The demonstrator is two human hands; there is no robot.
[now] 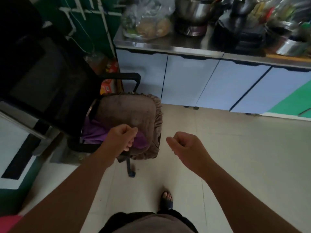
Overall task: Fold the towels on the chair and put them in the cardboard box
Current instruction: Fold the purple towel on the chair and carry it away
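On chair, purple towel under left hand.

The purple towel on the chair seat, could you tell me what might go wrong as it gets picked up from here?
The purple towel lies partly tucked under the chair's backrest, so it may snag when pulled. The chair stands on casters and could roll away. No cardboard box shows in this view, so the carry may need a search; the right hand hangs curled and empty.
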